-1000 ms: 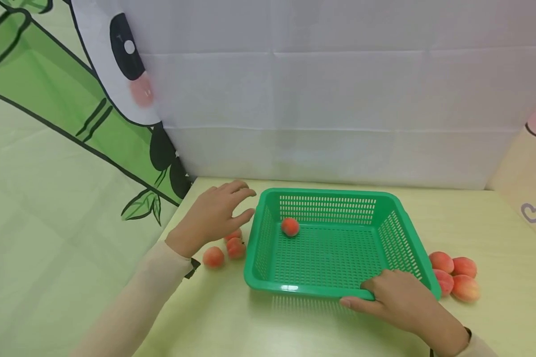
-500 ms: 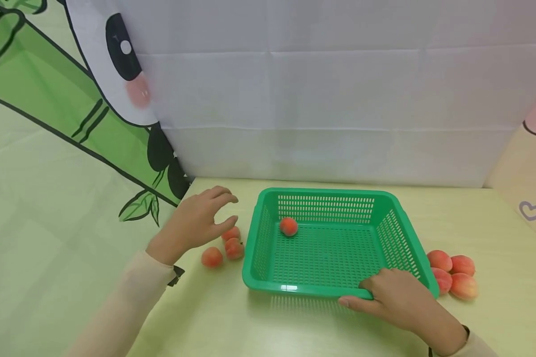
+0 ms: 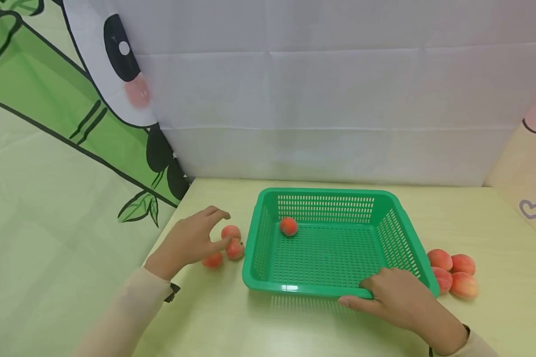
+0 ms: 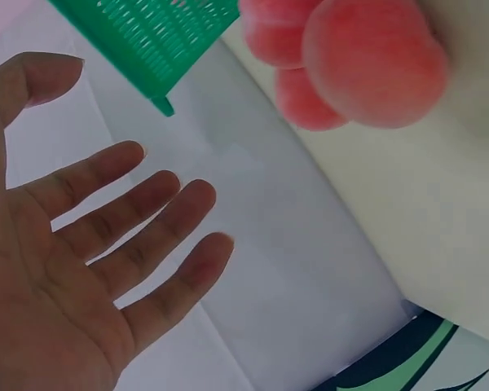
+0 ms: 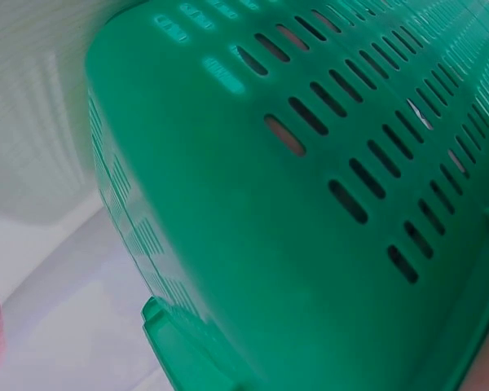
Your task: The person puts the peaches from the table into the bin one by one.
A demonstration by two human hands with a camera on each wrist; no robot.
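Note:
A green slotted plastic basket stands mid-table, with a single peach inside near its far left corner. At the near right rim, my right hand grips the basket edge, thumb outside and fingers curled over. My left hand hovers left of the basket, fingers spread and holding nothing. Just beside and below it lie several peaches on the table, partly covered by the hand in the head view. The left wrist view shows the palm with fingers apart, and peaches away from the fingertips.
Several more peaches sit in a cluster right of the basket. The pale table meets a white cloth backdrop behind. A printed green cloth hangs along the left side.
My left hand has drawn back from the basket's left rim and come down toward the peaches on the left. My right hand keeps its grip on the rim; the basket stays put.

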